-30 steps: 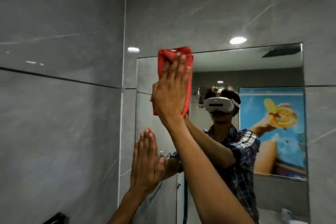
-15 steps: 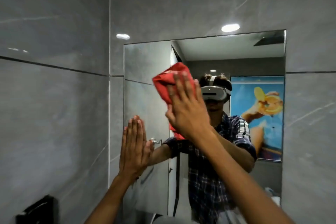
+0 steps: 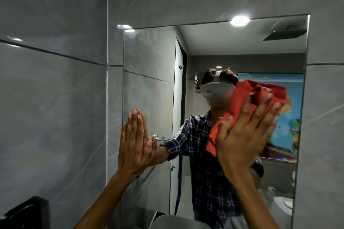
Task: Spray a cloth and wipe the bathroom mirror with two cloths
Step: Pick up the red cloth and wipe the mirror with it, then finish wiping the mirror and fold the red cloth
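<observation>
A frameless bathroom mirror [image 3: 149, 57] hangs on the grey tiled wall ahead. My right hand [image 3: 243, 135] presses a crumpled red cloth [image 3: 240, 106] flat against the glass at the mirror's right half, fingers spread over it. My left hand [image 3: 133, 143] rests flat on the mirror near its lower left edge, fingers together, holding nothing. The glass reflects a person in a checked shirt and both arms. Only one cloth is in view; no spray bottle shows.
Grey tiled walls [image 3: 52, 108] meet in a corner just left of the mirror. A black fixture [image 3: 26, 212] juts from the left wall at the bottom. A pale basin rim [image 3: 176, 222] shows below the mirror. A blue poster [image 3: 290, 135] appears in the reflection.
My right hand has swept the red cloth from the mirror's upper left down and across to its right side. My left hand has stayed flat on the glass.
</observation>
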### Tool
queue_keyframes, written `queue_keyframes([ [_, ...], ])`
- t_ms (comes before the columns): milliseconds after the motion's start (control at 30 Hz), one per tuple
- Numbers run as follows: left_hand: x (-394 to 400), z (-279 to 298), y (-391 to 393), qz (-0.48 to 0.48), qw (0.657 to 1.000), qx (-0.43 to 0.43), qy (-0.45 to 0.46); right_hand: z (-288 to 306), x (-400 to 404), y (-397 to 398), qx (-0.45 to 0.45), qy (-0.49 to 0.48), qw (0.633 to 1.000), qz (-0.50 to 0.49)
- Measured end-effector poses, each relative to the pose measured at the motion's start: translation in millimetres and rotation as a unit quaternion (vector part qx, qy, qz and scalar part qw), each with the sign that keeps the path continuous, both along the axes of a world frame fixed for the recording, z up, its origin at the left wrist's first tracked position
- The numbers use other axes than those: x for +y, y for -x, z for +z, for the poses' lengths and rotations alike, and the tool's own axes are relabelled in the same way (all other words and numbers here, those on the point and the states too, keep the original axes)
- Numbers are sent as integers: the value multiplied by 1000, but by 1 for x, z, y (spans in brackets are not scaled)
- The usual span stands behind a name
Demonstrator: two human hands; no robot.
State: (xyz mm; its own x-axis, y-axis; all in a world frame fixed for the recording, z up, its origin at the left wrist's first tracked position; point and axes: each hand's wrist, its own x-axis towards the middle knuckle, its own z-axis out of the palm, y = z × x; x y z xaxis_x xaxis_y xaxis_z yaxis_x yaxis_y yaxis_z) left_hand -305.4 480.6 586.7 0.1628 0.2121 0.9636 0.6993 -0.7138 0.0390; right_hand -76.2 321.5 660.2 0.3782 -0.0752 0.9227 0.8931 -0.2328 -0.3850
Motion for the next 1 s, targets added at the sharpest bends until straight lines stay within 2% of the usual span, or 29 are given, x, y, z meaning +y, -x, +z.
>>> queue_keyframes([
  [100, 0, 1, 2, -32, 999, -17, 1, -5, 38, 63, -90, 54, 994, 42],
  [200, -5, 2, 0, -157, 982, -91, 43, -11, 67, 118, -230, 118, 959, 114],
  [267, -16, 6, -2, -221, 956, -150, 118, -9, 74, 134, -308, 158, 926, 153],
  [333, -38, 12, -3, -281, 903, -223, 235, -6, 68, 140, -312, 184, 907, 215],
  [367, -52, 15, -2, -334, 861, -263, 280, -7, 62, 141, -289, 186, 901, 266],
  [433, -87, 22, -2, -429, 791, -313, 305, -10, 43, 142, -232, 170, 886, 362],
  [500, -131, 23, -7, -474, 742, -354, 314, -22, 16, 140, -189, 155, 870, 427],
  [600, -191, -6, -15, -517, 648, -420, 370, -62, -38, 122, -166, 166, 850, 471],
  [733, -268, -72, -41, -471, 573, -422, 521, -128, -128, 79, -98, 200, 826, 518],
  [800, -302, -106, -65, -459, 504, -443, 582, -166, -168, 53, -18, 218, 822, 526],
  [900, -354, -159, -108, -411, 427, -474, 652, -230, -228, 4, 142, 275, 785, 537],
  [1000, -399, -220, -152, -387, 308, -492, 717, -287, -290, -43, 250, 304, 750, 531],
])
